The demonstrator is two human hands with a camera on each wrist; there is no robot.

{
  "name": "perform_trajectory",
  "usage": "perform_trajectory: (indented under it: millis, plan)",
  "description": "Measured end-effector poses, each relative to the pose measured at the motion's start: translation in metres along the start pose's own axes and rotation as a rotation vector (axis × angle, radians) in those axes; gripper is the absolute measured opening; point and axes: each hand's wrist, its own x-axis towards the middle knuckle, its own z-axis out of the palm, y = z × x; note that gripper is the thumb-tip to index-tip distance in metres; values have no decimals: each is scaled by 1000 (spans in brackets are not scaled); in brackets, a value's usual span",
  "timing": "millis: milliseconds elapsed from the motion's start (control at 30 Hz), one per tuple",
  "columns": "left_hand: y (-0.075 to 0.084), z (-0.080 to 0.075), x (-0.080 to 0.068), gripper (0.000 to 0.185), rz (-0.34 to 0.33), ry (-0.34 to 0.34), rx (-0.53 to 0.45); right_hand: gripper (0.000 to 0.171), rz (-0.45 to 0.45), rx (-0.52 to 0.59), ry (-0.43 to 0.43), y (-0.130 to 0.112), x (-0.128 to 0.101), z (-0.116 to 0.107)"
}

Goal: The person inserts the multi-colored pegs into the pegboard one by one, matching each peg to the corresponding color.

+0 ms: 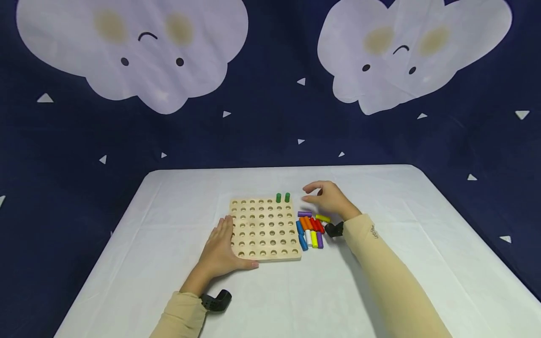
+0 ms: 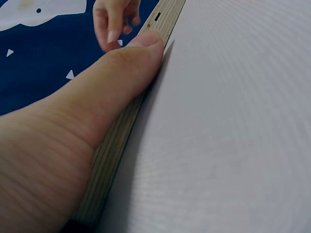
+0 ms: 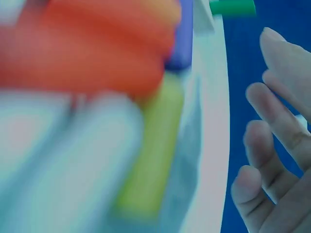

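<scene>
My left hand [image 1: 220,251] lies flat on the white counter [image 1: 380,291], fingers straight and spread a little. It presses against the left side of the square wooden board full of round holes [image 1: 264,228]. In the left wrist view my thumb [image 2: 121,73] lies along the board's layered wooden edge [image 2: 116,141].

Two short green wooden pegs [image 1: 282,197] stand upright in holes in the far row of the board, near its right corner. They are side by side.

My right hand [image 1: 327,198] hovers just past the right side of the board, above the far end of a little heap of pegs. Its fingers are loose and a bit bent, and I hold nothing in it. In the right wrist view my fingers [image 3: 272,141] are apart from each other.

The heap of coloured wooden pegs [image 1: 310,227] lies on the counter, just beside the board's right edge. I see purple, orange, red, yellow, blue and white ones. The right wrist view is very blurry, so I think the fuzzy orange and yellow shapes there are these pegs.
</scene>
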Motion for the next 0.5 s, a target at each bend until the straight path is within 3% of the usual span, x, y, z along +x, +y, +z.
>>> perform_trajectory:
  millis: [300,500]
  plan:
    - [1,-1,0,156,-3,-6,-7,29,-13,-118,-170,28,-24,-22]
    - [3,-1,0,154,4,13,-11,19,-84,-193,-198,26,-31,-24]
